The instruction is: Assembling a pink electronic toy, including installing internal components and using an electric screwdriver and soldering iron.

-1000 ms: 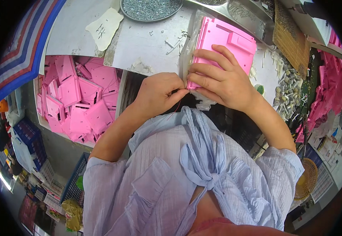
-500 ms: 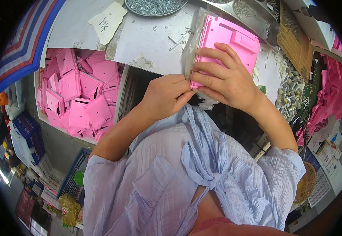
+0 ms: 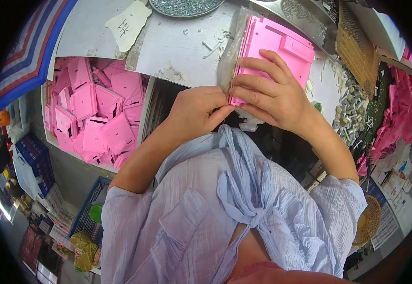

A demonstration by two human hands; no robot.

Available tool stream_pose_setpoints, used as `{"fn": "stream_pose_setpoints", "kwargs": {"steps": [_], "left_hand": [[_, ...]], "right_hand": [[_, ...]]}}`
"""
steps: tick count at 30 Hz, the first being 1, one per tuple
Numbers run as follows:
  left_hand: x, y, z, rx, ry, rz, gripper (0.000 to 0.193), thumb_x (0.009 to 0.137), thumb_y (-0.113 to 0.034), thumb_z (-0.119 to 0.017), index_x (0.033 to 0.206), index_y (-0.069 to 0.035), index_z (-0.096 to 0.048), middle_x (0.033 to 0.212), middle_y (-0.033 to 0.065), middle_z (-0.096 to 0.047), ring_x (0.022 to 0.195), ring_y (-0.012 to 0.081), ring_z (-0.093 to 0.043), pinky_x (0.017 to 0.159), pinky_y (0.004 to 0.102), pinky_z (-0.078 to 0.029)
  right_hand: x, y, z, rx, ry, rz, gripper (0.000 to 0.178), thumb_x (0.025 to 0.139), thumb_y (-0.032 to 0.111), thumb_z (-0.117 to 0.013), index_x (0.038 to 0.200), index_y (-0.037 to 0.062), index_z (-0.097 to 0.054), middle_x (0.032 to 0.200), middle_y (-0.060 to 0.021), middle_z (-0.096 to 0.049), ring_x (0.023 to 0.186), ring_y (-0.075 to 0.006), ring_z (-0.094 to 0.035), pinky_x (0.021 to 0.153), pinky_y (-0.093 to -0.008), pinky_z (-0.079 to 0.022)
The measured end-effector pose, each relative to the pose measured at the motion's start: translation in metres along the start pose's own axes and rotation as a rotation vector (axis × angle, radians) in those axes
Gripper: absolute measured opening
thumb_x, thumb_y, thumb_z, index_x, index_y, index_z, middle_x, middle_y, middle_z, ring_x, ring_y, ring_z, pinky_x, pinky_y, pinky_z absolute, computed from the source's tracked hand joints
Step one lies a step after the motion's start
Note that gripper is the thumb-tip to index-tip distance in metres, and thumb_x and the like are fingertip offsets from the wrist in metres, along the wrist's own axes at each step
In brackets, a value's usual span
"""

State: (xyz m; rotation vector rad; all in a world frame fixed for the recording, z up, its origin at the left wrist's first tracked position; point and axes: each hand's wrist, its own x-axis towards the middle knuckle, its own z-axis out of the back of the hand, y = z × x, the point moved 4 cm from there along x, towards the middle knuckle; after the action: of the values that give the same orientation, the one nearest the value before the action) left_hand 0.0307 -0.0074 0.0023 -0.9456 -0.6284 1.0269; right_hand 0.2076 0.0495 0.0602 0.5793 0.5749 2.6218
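A pink plastic casing, flat and rectangular with a raised block on its face, rests at the table's near edge over crumpled clear plastic film. My right hand lies across its face, fingers bent and gripping it against the table. At the casing's near left corner, my left hand is closed in a pinch, thumb against fingers. What sits between those fingertips is hidden, though a thin reddish strand shows just below that hand.
Left of me, an open box holds many pink plastic panels. A round tray of screws and metal trays stand at the back. Small white and metal parts lie to the right, near pink pieces. A torn paper lies back left.
My left hand has shifted very slightly at the corner, its thumb now straighter. The reddish strand has come into sight below it. My right hand keeps its hold on the casing.
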Motion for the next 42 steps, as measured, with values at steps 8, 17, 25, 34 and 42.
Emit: {"fn": "stream_pose_setpoints", "kwargs": {"steps": [8,17,25,34,42], "left_hand": [[0.002,-0.002,0.002,-0.017,-0.005,-0.044,0.011,0.088,-0.014,-0.072,0.086,-0.004,-0.068,0.079,0.0096,-0.062,0.072,0.0289,-0.063,0.064,0.0377,-0.051],[0.003,0.0,0.001,-0.071,-0.004,-0.073,0.008,0.088,-0.007,-0.073,0.088,-0.001,-0.067,0.075,0.0099,-0.059,0.064,0.0248,-0.057,0.06,0.0348,-0.045],[0.008,-0.007,0.015,-0.058,0.133,-0.081,0.017,0.083,-0.013,-0.079,0.085,-0.002,-0.066,0.078,0.0064,-0.063,0.058,0.0193,-0.055,0.055,0.0309,-0.043],[0.048,-0.052,0.019,0.401,-0.045,-0.513,0.037,0.078,-0.01,-0.077,0.114,-0.014,-0.071,0.113,0.003,-0.067,0.113,0.0266,-0.062,0.105,0.0473,-0.038],[0.054,-0.056,0.013,0.551,0.125,-0.48,0.044,0.079,-0.012,-0.074,0.122,-0.019,-0.072,0.113,0.0044,-0.065,0.131,0.0262,-0.058,0.116,0.0536,-0.025]], "right_hand": [[-0.003,0.003,0.001,-0.036,-0.056,0.015,0.037,0.074,0.02,-0.082,0.109,0.011,-0.072,0.117,-0.0025,-0.067,0.122,-0.029,-0.061,0.11,-0.057,-0.041],[0.002,0.004,-0.005,-0.071,0.046,-0.031,0.034,0.076,0.022,-0.08,0.107,0.0122,-0.071,0.116,-0.0019,-0.065,0.124,-0.0273,-0.057,0.112,-0.0555,-0.039],[0.0,0.005,-0.006,-0.098,-0.018,-0.018,0.042,0.074,0.023,-0.08,0.113,0.0128,-0.068,0.114,-0.0067,-0.064,0.123,-0.03,-0.056,0.108,-0.052,-0.043],[-0.029,-0.006,0.035,0.213,-0.461,-0.184,0.045,0.079,0.01,-0.076,0.122,0.0062,-0.064,0.105,-0.0116,-0.065,0.093,-0.0298,-0.062,0.082,-0.0383,-0.049],[-0.109,0.029,0.042,-0.128,-0.17,-0.586,0.042,0.086,0.012,-0.07,0.128,0.0118,-0.07,0.072,-0.0068,-0.061,0.068,-0.0267,-0.061,0.064,-0.0407,-0.05]]}}
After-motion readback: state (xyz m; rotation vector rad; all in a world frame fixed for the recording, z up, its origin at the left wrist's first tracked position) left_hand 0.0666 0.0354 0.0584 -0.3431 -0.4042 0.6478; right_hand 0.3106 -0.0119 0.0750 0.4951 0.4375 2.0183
